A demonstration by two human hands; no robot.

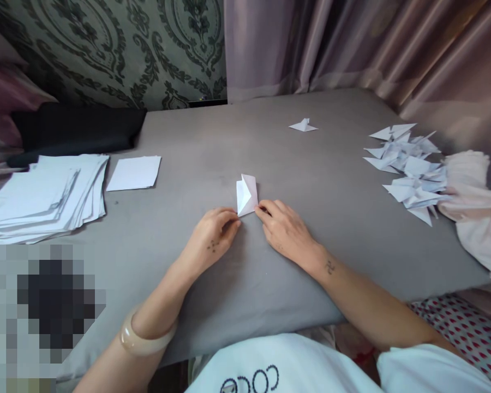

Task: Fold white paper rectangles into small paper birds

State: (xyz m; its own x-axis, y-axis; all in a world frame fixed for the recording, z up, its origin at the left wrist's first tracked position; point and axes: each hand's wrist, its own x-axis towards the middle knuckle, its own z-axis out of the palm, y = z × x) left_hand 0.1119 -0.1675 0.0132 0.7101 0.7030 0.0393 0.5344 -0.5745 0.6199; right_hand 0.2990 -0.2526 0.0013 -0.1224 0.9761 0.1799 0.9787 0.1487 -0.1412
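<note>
A small white sheet of paper (247,195), partly folded with a raised triangular flap, is between my hands in the middle of the table. My left hand (217,232) pinches its lower left corner with thumb and forefinger. At the lower right corner, the fingertips of my right hand (284,226) are closed on the paper's edge. The undersides of the fingertips are partly hidden.
A grey cloth covers the table (196,142). On the left lie a large paper stack (49,199), a smaller square stack (134,173) and a black cloth (77,128). One folded paper figure (304,126) sits at the back; a pile of folded paper figures (411,164) lies right.
</note>
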